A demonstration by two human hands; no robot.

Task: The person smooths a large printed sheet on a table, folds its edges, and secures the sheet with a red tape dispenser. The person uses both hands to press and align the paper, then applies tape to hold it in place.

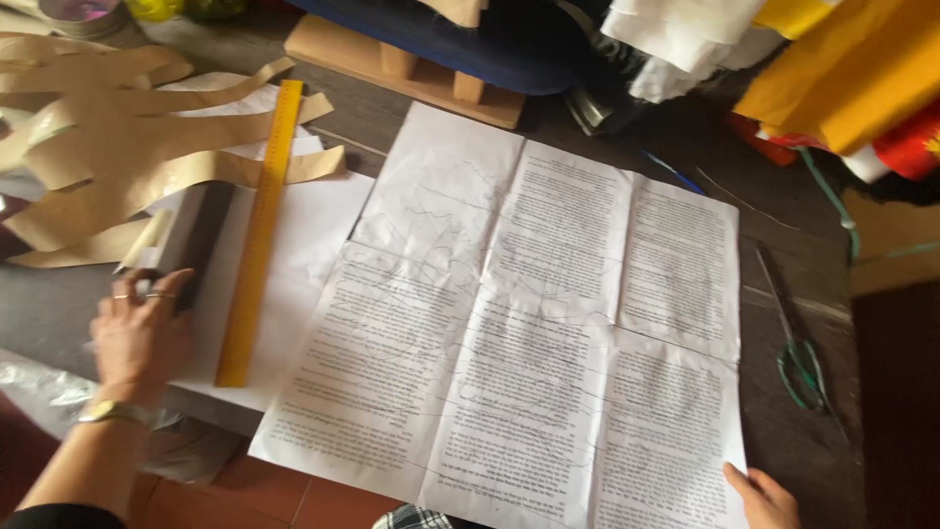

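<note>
Your dark work table (685,147) carries a big creased printed sheet (529,323), spread flat across its middle with pencil lines drawn over the text. To its left lies plain white paper (313,225) with a long yellow ruler (257,230) on top, running away from you. Brown paper strips (108,147) curl at the far left. Green-handled scissors (798,343) lie right of the sheet, apart from it. Your left hand (142,328) rests flat, fingers spread, beside the ruler's near end, gripping nothing. Your right hand (764,498) touches the sheet's near right corner; whether it pinches the sheet you cannot tell
</note>
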